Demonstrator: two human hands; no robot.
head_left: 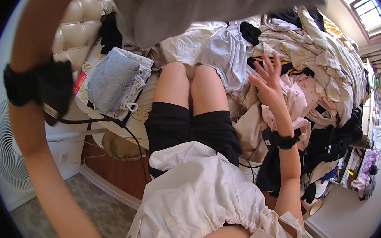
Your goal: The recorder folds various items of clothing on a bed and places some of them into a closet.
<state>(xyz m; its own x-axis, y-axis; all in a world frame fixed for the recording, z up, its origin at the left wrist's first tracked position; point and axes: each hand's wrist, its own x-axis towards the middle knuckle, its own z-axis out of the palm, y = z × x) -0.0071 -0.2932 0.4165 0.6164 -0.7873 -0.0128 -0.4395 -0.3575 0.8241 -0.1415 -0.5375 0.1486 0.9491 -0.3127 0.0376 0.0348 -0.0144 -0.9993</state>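
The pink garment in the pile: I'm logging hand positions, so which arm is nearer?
Right. The right hand is open by the upper left of the pink garment; the left arm is far to the garment's left, hand out of frame.

a blurred grey cloth [208, 8] spans the top of the view, near the raised left forearm [44, 154] with its black strap [38, 84], while the left hand is out of frame, so whether it holds the cloth is hard to judge. the right hand [268, 80] is lifted, spread and bare over a heap of clothes [326, 68], near a pale pink garment [295, 95]. the person [208, 85], in a white top [198, 204] and black shorts [168, 125], sits beside a stack of folded blue-grey cloth [112, 78], with a white fan [9, 148] at far left.
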